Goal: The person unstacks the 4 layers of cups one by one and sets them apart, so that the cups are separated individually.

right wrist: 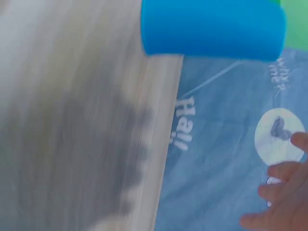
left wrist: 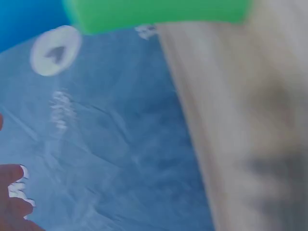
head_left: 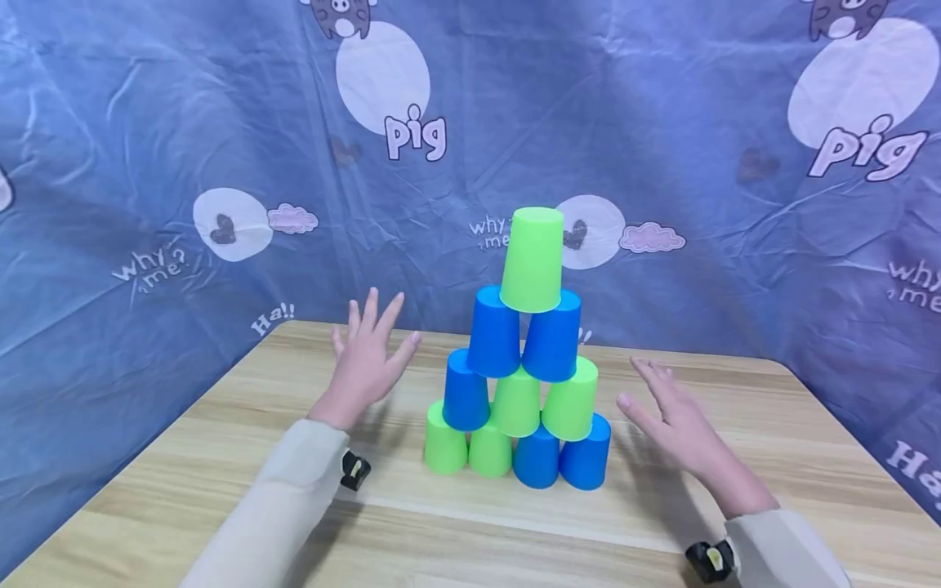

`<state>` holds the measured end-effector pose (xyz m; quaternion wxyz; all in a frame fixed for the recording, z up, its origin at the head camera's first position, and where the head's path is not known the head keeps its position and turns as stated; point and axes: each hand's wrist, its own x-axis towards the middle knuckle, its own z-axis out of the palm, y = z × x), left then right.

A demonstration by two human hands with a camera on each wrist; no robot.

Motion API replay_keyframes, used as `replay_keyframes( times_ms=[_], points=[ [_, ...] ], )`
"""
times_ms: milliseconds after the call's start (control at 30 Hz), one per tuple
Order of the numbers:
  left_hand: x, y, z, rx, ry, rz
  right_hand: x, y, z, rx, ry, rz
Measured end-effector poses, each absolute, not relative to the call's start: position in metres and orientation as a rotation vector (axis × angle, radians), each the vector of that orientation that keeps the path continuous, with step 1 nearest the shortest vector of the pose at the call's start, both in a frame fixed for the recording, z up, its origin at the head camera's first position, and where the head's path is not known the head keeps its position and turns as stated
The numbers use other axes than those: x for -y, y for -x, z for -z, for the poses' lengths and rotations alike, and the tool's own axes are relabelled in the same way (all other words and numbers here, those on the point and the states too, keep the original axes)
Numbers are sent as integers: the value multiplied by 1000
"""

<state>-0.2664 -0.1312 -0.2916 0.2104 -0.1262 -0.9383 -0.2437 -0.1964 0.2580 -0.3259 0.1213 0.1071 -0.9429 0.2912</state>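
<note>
Seemingly complete: a four-tier pyramid of tapered, plastic-looking green and blue cups [head_left: 517, 400]

All ten cups in view stand mouth-down in the pyramid, its tiers counting four, three, two and one, with a lime-green cup [head_left: 532, 260] capping it. Judging by that, the building looks done: no gap in the tiers suggests a cup still to be added, and only the steadiness of the upper cups seems left to watch.

To the pyramid's left, the bare left hand [head_left: 370, 359] is wide, its fingers spread, touching no cup. To its right, the bare right hand [head_left: 680, 425] is likewise apart from it, fingers stretched and thumb held away. Neither holds anything.

Beneath the pyramid lies a pale, wood-grained tabletop [head_left: 412, 539], with shadows on both sides of the cups. Behind the pyramid, and out to either side, hangs a wrinkled blue fabric backdrop [head_left: 456, 73] printed with white ovals, pink clouds and words such as "pig". Whatever room lies beyond is hidden.
</note>
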Motion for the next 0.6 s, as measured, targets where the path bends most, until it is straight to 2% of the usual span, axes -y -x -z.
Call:
replay_keyframes(
  times_ms=[400,600],
  points=[
    [95,248,224,2240,633,1136,-244,178,331,2625,-558,-1424],
    [76,240,200,2179,735,1280,-240,177,335,2547,-560,-1551]
  ],
)
